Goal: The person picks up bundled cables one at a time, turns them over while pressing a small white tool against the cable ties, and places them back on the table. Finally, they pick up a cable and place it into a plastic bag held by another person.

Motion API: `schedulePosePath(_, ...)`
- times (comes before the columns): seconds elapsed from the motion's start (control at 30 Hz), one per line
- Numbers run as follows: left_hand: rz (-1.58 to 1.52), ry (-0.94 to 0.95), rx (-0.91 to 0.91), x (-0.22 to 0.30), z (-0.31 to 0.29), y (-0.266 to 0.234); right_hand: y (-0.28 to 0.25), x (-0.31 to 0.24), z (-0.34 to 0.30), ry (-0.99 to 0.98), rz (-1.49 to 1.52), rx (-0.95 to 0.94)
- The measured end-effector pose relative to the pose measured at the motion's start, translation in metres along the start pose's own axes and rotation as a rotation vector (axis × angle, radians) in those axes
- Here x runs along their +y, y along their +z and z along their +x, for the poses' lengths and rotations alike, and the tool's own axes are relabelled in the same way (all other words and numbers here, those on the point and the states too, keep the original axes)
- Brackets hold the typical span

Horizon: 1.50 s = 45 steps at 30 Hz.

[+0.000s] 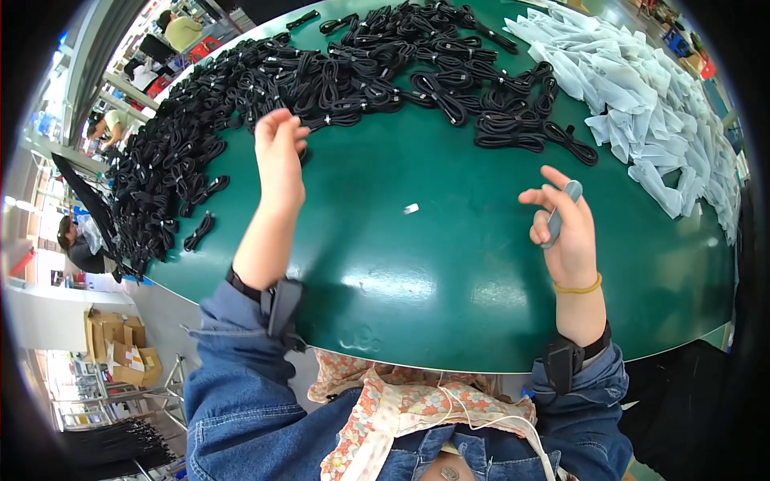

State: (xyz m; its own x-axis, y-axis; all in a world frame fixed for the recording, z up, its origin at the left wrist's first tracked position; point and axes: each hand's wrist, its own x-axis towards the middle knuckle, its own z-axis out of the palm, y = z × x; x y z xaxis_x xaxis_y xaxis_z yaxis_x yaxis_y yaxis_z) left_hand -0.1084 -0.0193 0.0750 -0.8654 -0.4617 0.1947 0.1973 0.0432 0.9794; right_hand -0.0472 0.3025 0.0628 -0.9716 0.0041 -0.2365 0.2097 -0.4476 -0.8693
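Note:
My left hand (279, 164) hovers at the near edge of a big heap of coiled black cables (345, 76). Its fingers are loosely bent and apart, with nothing visible in them; a dark bit of cable shows just behind the hand. Over the right part of the green table (385, 256), my right hand (571, 220) has a slim grey, rounded-ended tool (562, 213) tucked among its fingers. The index finger stretches away from it. What kind of tool this is I cannot make out. A small white piece (411, 208) lies on the table between my hands.
A pile of translucent whitish plastic bags (642, 104) covers the far right of the table. Single cable bundles (571, 144) lie along the heap's edge. Cardboard boxes (124, 349) stand on the floor to the left. Other people (180, 32) sit beyond the table.

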Motion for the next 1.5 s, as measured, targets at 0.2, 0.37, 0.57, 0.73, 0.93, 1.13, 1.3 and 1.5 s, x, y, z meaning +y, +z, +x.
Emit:
schedulePosePath(0.2,0.708,0.399,0.016,-0.003,0.143,0.001,0.012,0.009,-0.009,0.034,-0.156,-0.058)
schedulePosePath(0.37,1.167,0.596,-0.038,0.004,0.208,0.036,0.016,0.018,-0.02,0.039,-0.198,-0.135)
schedulePosePath(0.57,1.346,0.55,0.007,-0.048,0.253,0.044,0.017,0.015,-0.018,0.041,-0.207,-0.1)
schedulePosePath(0.73,1.421,0.425,-0.353,-0.118,0.261,0.02,0.016,0.017,-0.01,0.024,-0.225,-0.066)
schedulePosePath(0.93,1.228,0.428,-0.319,-0.118,0.225,0.005,0.014,0.021,-0.009,0.01,-0.286,-0.091)
schedulePosePath(1.13,1.248,0.354,-0.346,-0.091,0.142,0.001,0.0,0.031,0.004,-0.12,-0.351,-0.048)
schedulePosePath(1.3,1.255,0.322,-0.363,-0.063,0.073,-0.006,0.001,0.032,0.009,-0.185,-0.46,-0.049)
schedulePosePath(1.5,1.167,0.399,-0.46,-0.053,0.013,-0.009,-0.024,0.034,0.02,-0.244,-0.497,0.045)
